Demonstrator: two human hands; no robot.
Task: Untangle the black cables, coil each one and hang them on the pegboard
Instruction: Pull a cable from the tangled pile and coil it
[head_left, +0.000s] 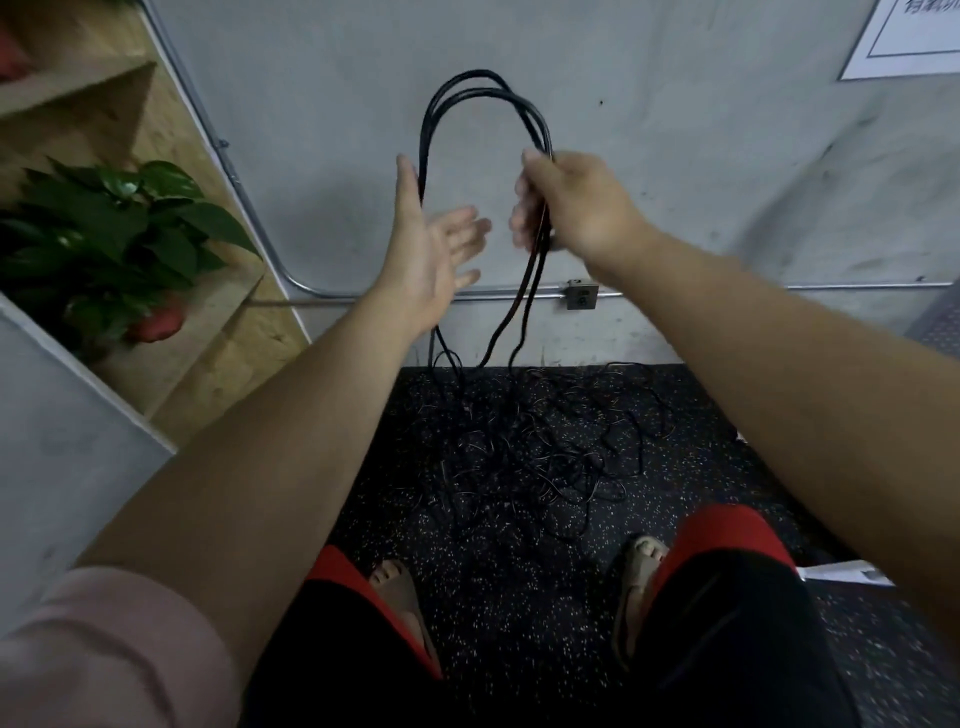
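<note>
Cable loops made one tall black cable coil (483, 85), raised in front of the grey wall (675, 130). We counted at least three strands in its arch, though blur kept us from an exact number. Our right hand (576, 208) clasped the coil's right side, fingers curled round the bundled strands. Our left hand (431, 260) was released, its fingers straight and spread, palm turned toward the coil. The coil's left side ran along the thumb edge of that hand, and we could not tell whether it touched.

Below the hands, three strands dropped to the dark speckled floor (727, 426) and ran into one heap of tangled cables (524, 447), lying just in front of our two feet. Each foot wore a tan sandal, one on the left (402, 597) and one on the right (636, 582). One white paper scrap (841, 574) lay on the floor beside our right leg.

One metal conduit (363, 297) ran low along the wall and met one small junction box (582, 294), which sat behind the hanging strands. At the left, one leafy plant (119, 228) in a red pot (158, 322) stood on a wooden shelf (208, 374). One white notice (909, 36) was fixed to the wall at the upper right, its print too blurred to read.
</note>
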